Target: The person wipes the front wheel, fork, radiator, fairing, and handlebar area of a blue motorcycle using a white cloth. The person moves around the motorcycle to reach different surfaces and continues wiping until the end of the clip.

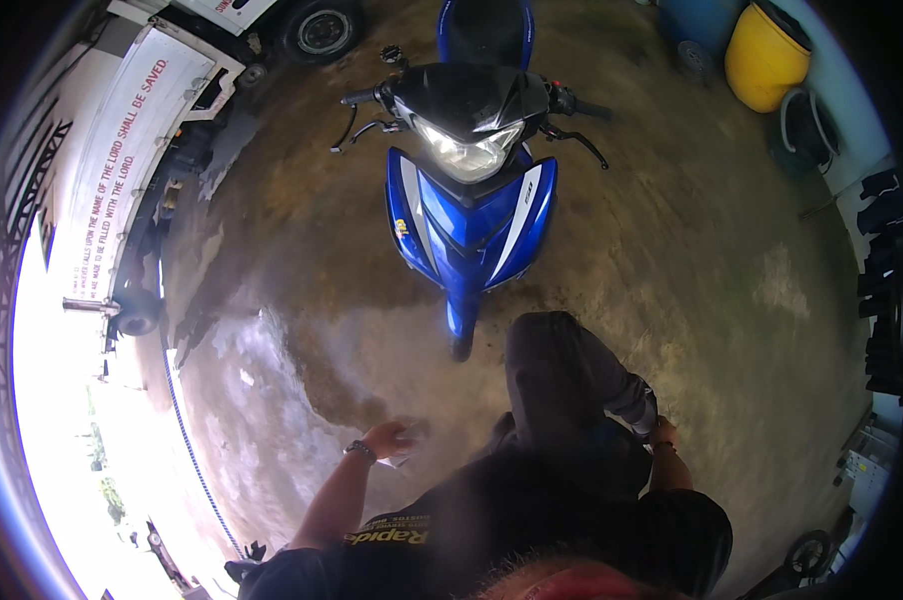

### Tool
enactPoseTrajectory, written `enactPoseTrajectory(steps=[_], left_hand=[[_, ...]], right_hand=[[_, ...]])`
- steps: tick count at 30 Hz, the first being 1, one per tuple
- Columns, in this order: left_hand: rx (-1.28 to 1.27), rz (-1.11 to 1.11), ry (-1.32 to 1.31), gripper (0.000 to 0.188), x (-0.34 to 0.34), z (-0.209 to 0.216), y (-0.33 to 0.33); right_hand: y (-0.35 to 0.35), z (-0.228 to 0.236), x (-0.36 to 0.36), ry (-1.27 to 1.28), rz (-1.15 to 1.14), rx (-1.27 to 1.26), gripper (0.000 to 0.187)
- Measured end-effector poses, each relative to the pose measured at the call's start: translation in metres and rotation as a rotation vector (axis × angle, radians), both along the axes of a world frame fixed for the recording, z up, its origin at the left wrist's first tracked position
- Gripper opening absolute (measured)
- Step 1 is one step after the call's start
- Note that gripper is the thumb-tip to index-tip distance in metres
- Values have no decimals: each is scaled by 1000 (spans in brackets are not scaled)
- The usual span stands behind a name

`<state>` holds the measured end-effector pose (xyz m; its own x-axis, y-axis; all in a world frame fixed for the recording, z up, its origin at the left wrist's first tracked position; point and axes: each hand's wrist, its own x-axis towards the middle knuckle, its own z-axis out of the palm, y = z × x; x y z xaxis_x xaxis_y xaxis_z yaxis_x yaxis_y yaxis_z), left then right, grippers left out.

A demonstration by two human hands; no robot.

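Note:
My left hand (384, 440), with a watch on its wrist, hangs low over the floor at the left of my body. Its fingers are closed on a small pale thing (399, 461) that looks like a rag or a wrapper; blur hides its kind. At the right, my right hand (664, 432) rests against the lower part of my bent, raised leg (627, 395), by the ankle. Its fingers are mostly hidden there. In front of me stands a blue and black motorcycle (469, 220), its front fender pointing toward my knee. Neither hand touches it.
A white truck (132, 150) is parked at the left, near the bright opening. A blue hose or rope (194, 440) runs along the floor. Blue and yellow drums (767, 60) and a dark bucket (807, 135) stand at the back right. Dark items line the right wall.

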<state>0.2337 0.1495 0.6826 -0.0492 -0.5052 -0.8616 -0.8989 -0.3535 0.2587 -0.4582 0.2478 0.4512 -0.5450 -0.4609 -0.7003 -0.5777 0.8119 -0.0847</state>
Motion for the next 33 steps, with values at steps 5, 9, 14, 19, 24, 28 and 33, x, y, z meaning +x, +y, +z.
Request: enactPoseTrajectory(steps=[5, 9, 14, 19, 24, 28, 33], left_hand=[[-63, -110, -46, 67, 3, 11, -9], [73, -135, -131, 68, 17, 15, -4], [233, -125, -149, 74, 27, 5, -2], [363, -286, -168, 75, 13, 10, -22], [472, -157, -182, 59, -31, 32, -79], [335, 662, 190, 36, -74, 32, -151], [-384, 1202, 505, 43, -126, 36, -274]], right_hand=[[-9, 9, -15, -161, 200, 159, 28], [-8, -13, -16, -6, 280, 227, 33], [-15, -33, -20, -263, 92, 564, 14], [-17, -23, -15, -692, -49, 694, 20], [-55, -25, -30, -957, -339, 449, 22], [-82, -18, -78, -809, -78, 119, 26], [-94, 25, -237, -716, -215, 314, 16]])
